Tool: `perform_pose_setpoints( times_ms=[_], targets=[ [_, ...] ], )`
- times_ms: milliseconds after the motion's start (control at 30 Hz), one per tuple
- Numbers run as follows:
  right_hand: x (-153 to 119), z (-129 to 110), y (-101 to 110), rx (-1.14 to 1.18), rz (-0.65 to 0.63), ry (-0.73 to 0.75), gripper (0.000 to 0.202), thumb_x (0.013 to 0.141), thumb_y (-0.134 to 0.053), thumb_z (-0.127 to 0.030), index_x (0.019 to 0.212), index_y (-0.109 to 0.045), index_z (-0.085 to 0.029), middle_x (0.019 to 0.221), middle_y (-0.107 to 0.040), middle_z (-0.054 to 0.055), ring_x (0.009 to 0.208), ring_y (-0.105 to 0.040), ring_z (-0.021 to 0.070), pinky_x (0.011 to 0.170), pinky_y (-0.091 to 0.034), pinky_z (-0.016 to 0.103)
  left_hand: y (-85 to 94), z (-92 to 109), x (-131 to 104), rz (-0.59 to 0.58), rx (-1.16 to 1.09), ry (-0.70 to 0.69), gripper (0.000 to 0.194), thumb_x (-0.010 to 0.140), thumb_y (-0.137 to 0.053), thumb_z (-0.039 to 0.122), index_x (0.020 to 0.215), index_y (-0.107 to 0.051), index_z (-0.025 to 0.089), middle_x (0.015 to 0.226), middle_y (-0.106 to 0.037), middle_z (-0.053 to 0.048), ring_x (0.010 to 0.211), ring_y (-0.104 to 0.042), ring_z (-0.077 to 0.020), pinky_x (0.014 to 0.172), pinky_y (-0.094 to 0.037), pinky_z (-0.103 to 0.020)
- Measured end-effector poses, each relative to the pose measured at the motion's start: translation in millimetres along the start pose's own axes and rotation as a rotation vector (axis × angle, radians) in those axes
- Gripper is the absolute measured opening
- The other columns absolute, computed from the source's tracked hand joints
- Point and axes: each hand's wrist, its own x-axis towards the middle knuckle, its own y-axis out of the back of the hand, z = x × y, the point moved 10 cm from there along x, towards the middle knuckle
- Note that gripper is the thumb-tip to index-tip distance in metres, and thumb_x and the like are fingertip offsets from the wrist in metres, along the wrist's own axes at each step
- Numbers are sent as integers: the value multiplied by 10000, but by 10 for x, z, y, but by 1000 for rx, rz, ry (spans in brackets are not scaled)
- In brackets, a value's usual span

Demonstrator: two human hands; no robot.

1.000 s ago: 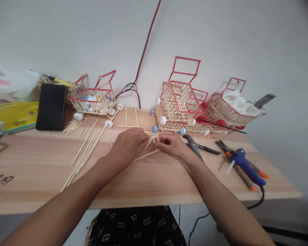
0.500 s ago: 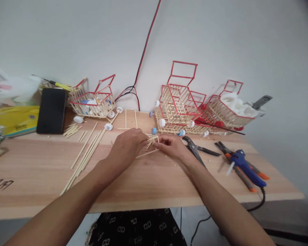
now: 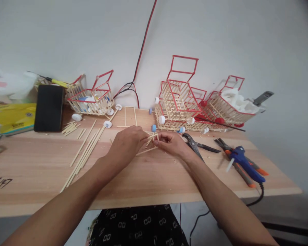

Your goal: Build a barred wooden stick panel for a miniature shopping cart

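Note:
At the middle of the table, my left hand (image 3: 130, 141) is closed with its fingertips on a small cluster of thin wooden sticks (image 3: 151, 139). Facing it, my right hand (image 3: 171, 143) pinches the right end of the same cluster between thumb and fingers. Some sticks are joined or crossed at angles; my fingers hide how. A longer stick (image 3: 146, 151) lies on the table just below my hands. Behind my left hand is a flat stick frame (image 3: 125, 117). Long loose sticks (image 3: 88, 153) lie to the left, with short cut sticks (image 3: 70, 127) beyond them.
Small stick carts with red rims stand along the wall, one at left (image 3: 92, 102) and a stack (image 3: 179, 99) at right. Black pliers (image 3: 193, 143), orange-handled pliers (image 3: 242, 171) and a blue glue gun (image 3: 246, 164) lie right. A dark phone (image 3: 49, 108) stands at left.
The whole view has shifted slightly. My hands stay in nearly the same place, still holding the small stick cluster between them.

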Motion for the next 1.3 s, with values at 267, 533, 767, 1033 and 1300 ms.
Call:
perform_pose_setpoints(
  times_ms=[267, 533, 767, 1033, 1300],
  targets=[
    [-4, 24, -11, -4, -15, -21, 209, 812, -623, -371, 769, -657, -170, 595, -434, -41, 561, -340, 93, 541, -256, 237, -9, 7, 2, 9, 7, -12, 225, 909, -545, 245, 802, -734, 188, 788, -668, -52, 793, -596, -191, 690, -398, -297],
    [-3, 10, -13, -16, -12, -5, 219, 816, -617, -366, 722, -625, -168, 609, -449, -39, 568, -346, 92, 554, -263, 237, -2, 15, -1, 2, 11, -5, 237, 912, -537, 243, 804, -739, 184, 793, -669, -58, 798, -601, -192, 689, -406, -298],
    [-1, 19, -34, -27, -27, -12, 204, 820, -608, -359, 736, -620, -174, 626, -457, -30, 579, -352, 99, 548, -257, 239, -3, 16, -9, 28, 6, -27, 213, 906, -547, 243, 837, -741, 186, 778, -665, -54, 779, -598, -186, 683, -406, -291],
    [1, 35, -20, -32, -27, -22, 226, 818, -614, -384, 839, -691, -173, 666, -501, -17, 597, -367, 105, 552, -259, 240, -1, 10, -15, 38, -4, -35, 216, 907, -544, 246, 839, -740, 184, 778, -664, -53, 782, -596, -184, 686, -408, -291],
    [16, -6, -45, -15, -29, 0, 232, 818, -611, -381, 850, -684, -163, 653, -468, -28, 591, -348, 101, 555, -259, 238, -27, -12, -17, 44, 24, -24, 199, 900, -561, 252, 885, -746, 180, 770, -661, -52, 778, -596, -186, 675, -401, -291]
  ],
)
